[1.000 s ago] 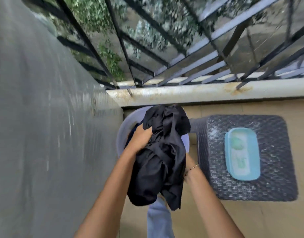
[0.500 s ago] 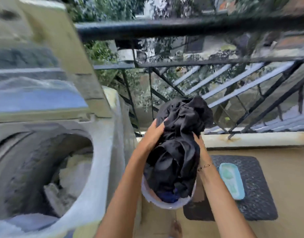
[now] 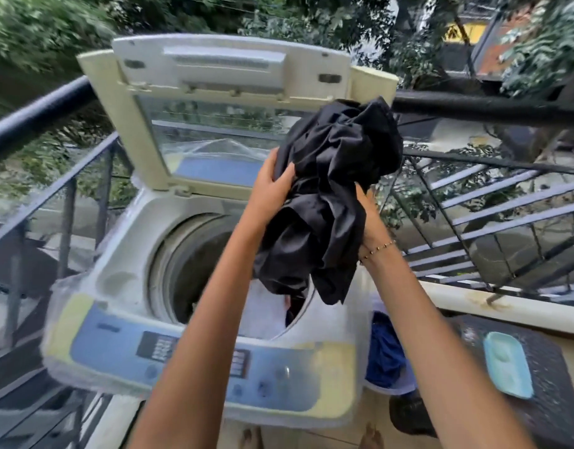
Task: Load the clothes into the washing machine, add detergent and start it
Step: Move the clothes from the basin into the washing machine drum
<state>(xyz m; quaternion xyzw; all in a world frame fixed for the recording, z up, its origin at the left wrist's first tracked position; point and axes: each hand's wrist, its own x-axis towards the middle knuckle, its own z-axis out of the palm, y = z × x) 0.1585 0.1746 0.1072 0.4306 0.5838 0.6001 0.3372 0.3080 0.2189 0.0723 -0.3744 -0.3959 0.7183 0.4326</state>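
Top-loading washing machine (image 3: 123,286), seen from above, standing on a balcony against a dark metal railing (image 3: 473,106); trees lie beyond. The casing is white and yellowed and appears to be wrapped in clear plastic. Its lid (image 3: 214,76) is raised and tilted back towards the railing, leaving the round drum (image 3: 188,264) open; something pale lies at the drum's near edge, too blurred to identify. The blue control panel (image 3: 198,351) runs along the near side of the machine, partly crossed by the left forearm.

To the right of the machine, on the floor, is a dark woven stool (image 3: 554,367) with a pale turquoise dish (image 3: 506,367) resting on its top. Between the stool and the machine stands a pale tub (image 3: 392,388) containing a blue cloth (image 3: 386,351).

A crumpled bundle of black clothes (image 3: 328,196) is held in the air between both hands, above the right edge of the drum opening and in front of the lid's right corner; its lower folds hang down towards the machine's rim. The left hand (image 3: 272,189) grips the bundle's left side, thumb and fingers curled into the cloth. The right hand (image 3: 368,218) is pressed against the bundle's right side; its fingers are buried in the folds, so whether they are curled or straight cannot be told. A thin beaded bracelet (image 3: 376,249) circles the right wrist.
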